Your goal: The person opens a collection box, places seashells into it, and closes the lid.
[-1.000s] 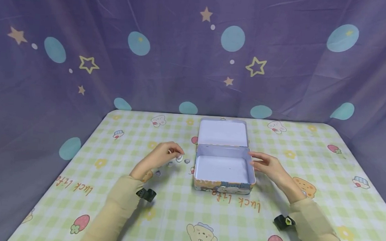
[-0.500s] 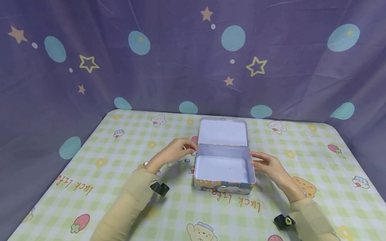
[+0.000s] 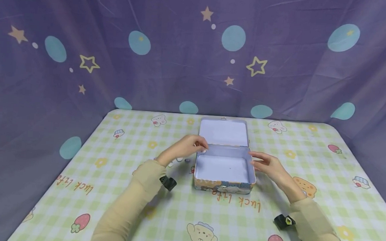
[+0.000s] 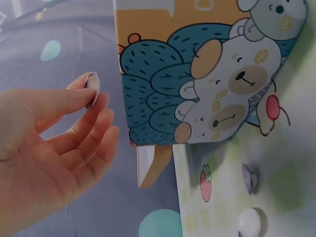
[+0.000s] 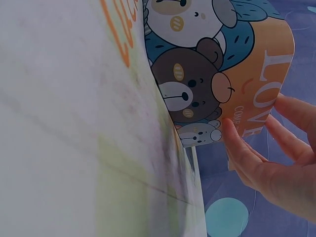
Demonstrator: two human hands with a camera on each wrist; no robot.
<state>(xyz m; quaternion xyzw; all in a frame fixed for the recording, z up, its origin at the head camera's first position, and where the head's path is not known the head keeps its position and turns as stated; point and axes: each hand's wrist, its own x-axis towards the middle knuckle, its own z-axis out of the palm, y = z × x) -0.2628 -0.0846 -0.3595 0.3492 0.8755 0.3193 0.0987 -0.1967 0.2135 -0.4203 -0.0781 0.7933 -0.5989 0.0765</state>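
In the head view, an open tin box [image 3: 223, 187] with a white inside stands mid-table, its lid [image 3: 223, 132] tipped back. My left hand [image 3: 188, 145] is over its left rim. Thumb and fingertips pinch a small, thin, pale shell-like piece [image 4: 93, 89], raised beside the box's printed wall in the left wrist view. My right hand [image 3: 269, 169] touches the right side of the box with extended fingers [image 5: 242, 148]; one fingertip lies against the printed wall, others at the rim. Left of the box lie a greyish piece [image 4: 250, 178] and a white piece [image 4: 250, 222].
A checked tablecloth [image 3: 232, 230] with printed cartoon figures covers the table under the box. Purple curtain [image 3: 176, 71] hangs behind the table and along its sides. My left forearm [image 3: 124, 208] crosses the area in front of the small pieces.
My left hand has moved right and away from me, from the small pieces to over the box's left rim, carrying the pale piece. The right hand and box have stayed put.
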